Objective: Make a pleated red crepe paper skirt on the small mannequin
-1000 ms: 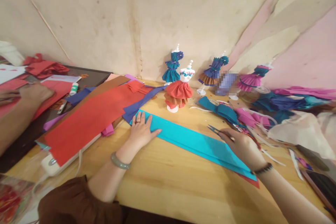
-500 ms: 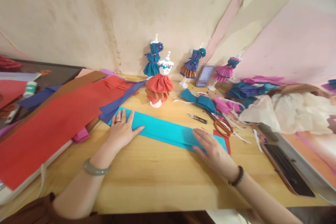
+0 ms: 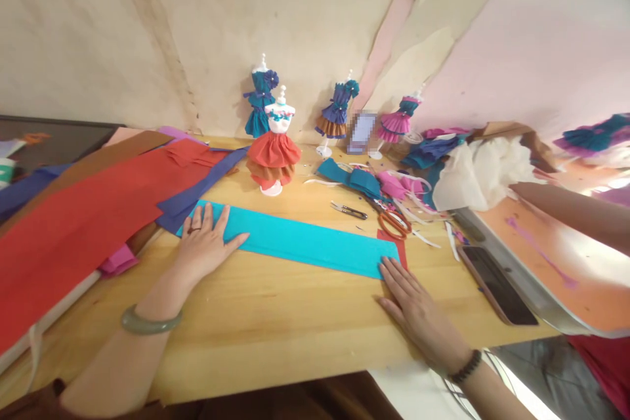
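A long turquoise strip (image 3: 310,243), fabric or crepe paper, lies flat across the wooden table. My left hand (image 3: 204,239) rests on its left end with the fingers spread. At the strip's right end, my right hand (image 3: 413,302) lies flat, its fingertips on the lower corner and the palm over the bare wood. A red piece (image 3: 401,251) shows from under that end. Beyond the strip are orange-handled scissors (image 3: 394,224) and small thread snips (image 3: 349,210). A mini dress form in a red and brown skirt (image 3: 274,152) stands behind the strip.
Red sheets (image 3: 98,230) are piled at the left. Several more dressed mini forms stand along the wall. Teal and pink scraps (image 3: 361,180), cream gauzy fabric (image 3: 485,170) and a phone (image 3: 499,285) lie to the right. Another person's arm (image 3: 575,213) reaches in from the right.
My right hand has slid along the turquoise strip to its right end and lower edge. My left hand stays on the left end. The view has turned right, and another person's arm now shows.
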Demonstrator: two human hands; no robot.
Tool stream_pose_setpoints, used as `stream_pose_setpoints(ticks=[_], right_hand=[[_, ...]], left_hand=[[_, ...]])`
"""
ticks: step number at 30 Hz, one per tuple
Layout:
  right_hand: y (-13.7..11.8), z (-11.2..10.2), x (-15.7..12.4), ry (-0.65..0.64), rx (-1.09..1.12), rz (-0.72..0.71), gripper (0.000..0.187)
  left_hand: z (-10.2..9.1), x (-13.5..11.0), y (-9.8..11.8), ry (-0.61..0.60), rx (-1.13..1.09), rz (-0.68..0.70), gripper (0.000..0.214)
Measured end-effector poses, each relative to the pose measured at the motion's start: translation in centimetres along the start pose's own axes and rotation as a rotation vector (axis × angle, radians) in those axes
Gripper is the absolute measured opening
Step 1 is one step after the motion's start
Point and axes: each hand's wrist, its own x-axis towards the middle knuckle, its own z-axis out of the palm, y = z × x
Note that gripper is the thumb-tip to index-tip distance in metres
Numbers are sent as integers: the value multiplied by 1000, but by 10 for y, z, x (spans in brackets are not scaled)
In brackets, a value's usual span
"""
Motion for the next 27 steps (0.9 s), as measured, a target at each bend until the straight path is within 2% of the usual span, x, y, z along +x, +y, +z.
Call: stream_pose_setpoints(ticks=[8, 12, 15, 17, 20, 23, 27], right_hand=[[6, -4, 4, 49, 3, -3, 55], [8, -18, 39, 112, 22, 128, 56], [-11, -21, 74, 166, 65, 86, 58], [-29, -15, 91, 128, 102, -19, 58], [-48, 2, 100, 25, 115, -113, 62], [-51, 17, 96, -21, 138, -116, 63], [-45, 25, 90, -33, 179, -115, 63]], left_hand=[[-5, 1, 2, -64, -10, -10, 87], [-16, 0, 5, -141, 2, -16, 85], [-25, 1, 6, -187, -1, -15, 86], [-30, 2, 6, -200, -5, -6, 88], [-32, 3, 5, -207, -20, -9, 92], [-29, 2, 3, -211, -57, -24, 97], [-18, -3, 1, -151, -94, -28, 97]])
